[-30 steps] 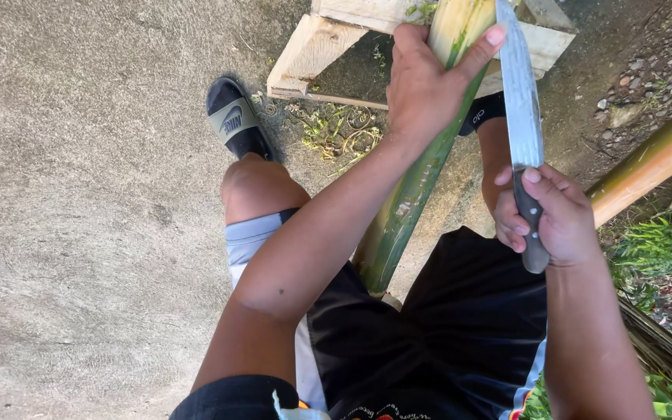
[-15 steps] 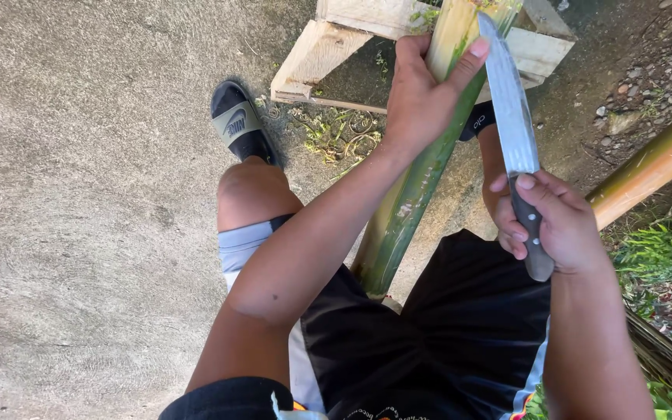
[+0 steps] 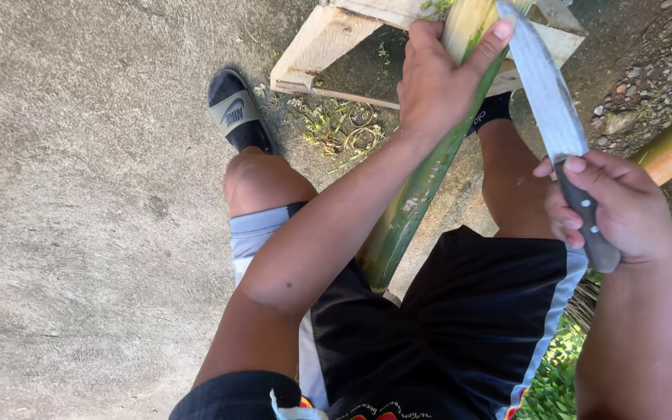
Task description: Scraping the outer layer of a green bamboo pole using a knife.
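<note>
Head view: my left hand point(image 3: 437, 85) grips the green stalk point(image 3: 418, 198), whose long axis runs from between my knees up to the wooden block point(image 3: 328, 39). Right hand point(image 3: 616, 206) is closed on the knife point(image 3: 546, 93), blade just right of the stalk.

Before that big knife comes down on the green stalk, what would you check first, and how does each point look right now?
1. Right hand closed around the knife handle: ok.
2. Left hand gripping the green stalk: ok.
3. Left fingers clear of the blade: not ok, a fingertip sits right beside it.
4. Stalk braced on the wooden block: cannot tell, its top is cut off by the picture's edge.
5. Legs out of the blade's line: not ok, the stalk runs between the knees.
</note>
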